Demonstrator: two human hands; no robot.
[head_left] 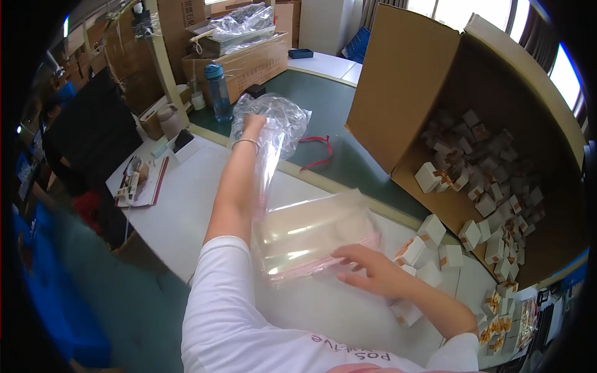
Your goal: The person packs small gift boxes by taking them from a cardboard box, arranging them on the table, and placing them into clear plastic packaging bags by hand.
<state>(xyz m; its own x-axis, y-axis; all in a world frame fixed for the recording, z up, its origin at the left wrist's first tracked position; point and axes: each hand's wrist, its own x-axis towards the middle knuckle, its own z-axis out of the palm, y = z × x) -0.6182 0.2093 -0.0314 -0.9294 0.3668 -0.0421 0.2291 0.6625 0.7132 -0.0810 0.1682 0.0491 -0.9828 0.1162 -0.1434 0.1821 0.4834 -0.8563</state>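
My left hand (254,123) reaches forward with its fingers closed on clear plastic film. Around and beyond it lies a crumpled clear plastic bag (289,121), and a shiny strip of film runs back toward me along the forearm. A stack of flat clear plastic bags (311,233) with pink edges rests on the white table (193,230) before me. Over the near right corner of that stack is my right hand (373,270), its fingers spread and holding nothing. Whether its fingertips touch the bags I cannot tell.
At the right, a large cardboard box (404,81) lies on its side, with many small white boxes (485,205) inside and spilling out. A red ribbon (328,149) lies on the green surface. Further back stand a blue bottle (217,93) and a carton (261,65); a clipboard (149,183) is left.
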